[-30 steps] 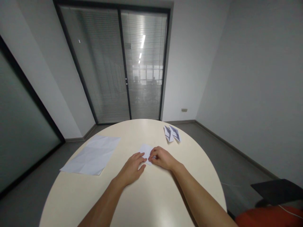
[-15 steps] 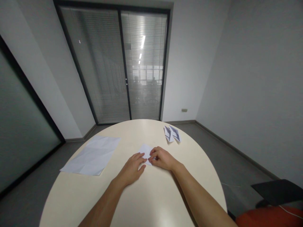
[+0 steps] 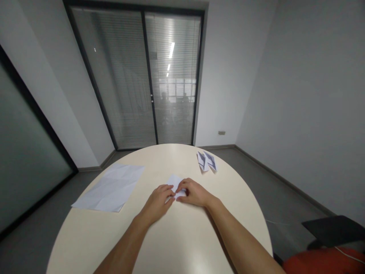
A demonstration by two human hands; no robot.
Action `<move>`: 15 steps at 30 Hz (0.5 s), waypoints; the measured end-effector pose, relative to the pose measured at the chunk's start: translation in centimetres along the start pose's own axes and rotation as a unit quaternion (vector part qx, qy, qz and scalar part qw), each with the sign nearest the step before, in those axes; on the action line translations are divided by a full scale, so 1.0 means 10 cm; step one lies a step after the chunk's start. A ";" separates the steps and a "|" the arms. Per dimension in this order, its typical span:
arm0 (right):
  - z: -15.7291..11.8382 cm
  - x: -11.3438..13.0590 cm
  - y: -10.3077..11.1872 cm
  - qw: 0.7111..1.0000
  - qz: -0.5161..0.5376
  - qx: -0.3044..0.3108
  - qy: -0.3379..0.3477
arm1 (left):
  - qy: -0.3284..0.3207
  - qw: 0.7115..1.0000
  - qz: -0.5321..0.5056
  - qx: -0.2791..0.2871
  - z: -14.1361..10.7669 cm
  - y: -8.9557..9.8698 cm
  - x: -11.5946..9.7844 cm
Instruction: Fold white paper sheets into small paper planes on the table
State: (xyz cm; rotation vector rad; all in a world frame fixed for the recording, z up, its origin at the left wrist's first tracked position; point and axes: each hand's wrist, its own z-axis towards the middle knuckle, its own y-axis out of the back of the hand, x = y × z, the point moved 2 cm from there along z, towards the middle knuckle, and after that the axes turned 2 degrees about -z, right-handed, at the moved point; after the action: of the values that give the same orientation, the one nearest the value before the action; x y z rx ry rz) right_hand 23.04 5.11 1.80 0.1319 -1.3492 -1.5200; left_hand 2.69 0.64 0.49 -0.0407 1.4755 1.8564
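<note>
A small folded piece of white paper [image 3: 173, 179] lies flat near the table's middle, partly hidden by both hands. My left hand [image 3: 159, 199] holds its left side down, the fingers on the paper and the thumb drawn in at the near edge. From the right, my right hand [image 3: 194, 192] grips the near part, with bent fingers and the thumb close to the left fingertips. Exactly which fold lies under the fingers is hidden.
On the round cream table [image 3: 171, 243], a large creased white sheet [image 3: 111, 188] lies at the left. Two folded paper pieces [image 3: 207, 161] sit at the back right. A red chair [image 3: 322, 260] and a dark panel [image 3: 333, 230] are at the lower right.
My right hand has shifted slightly left along the paper, its fingers and thumb now further apart. My left thumb has moved up towards its fingers.
</note>
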 end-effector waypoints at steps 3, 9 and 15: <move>0.00 -0.01 0.00 1.000 -0.004 -0.003 -0.011 | -0.001 1.000 -0.003 0.000 0.00 0.01 -0.01; -0.02 -0.06 0.01 0.999 -0.039 0.005 -0.013 | -0.002 1.000 -0.005 0.002 0.00 0.01 0.02; -0.03 -0.06 0.02 0.999 -0.045 0.011 -0.004 | 0.004 1.000 0.001 -0.003 0.01 0.01 0.05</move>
State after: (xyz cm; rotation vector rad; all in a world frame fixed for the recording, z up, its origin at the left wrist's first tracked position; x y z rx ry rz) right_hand 23.60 5.41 1.51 0.2016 -1.3828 -1.5826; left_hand 2.31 0.92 0.38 -0.0508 1.4751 1.8643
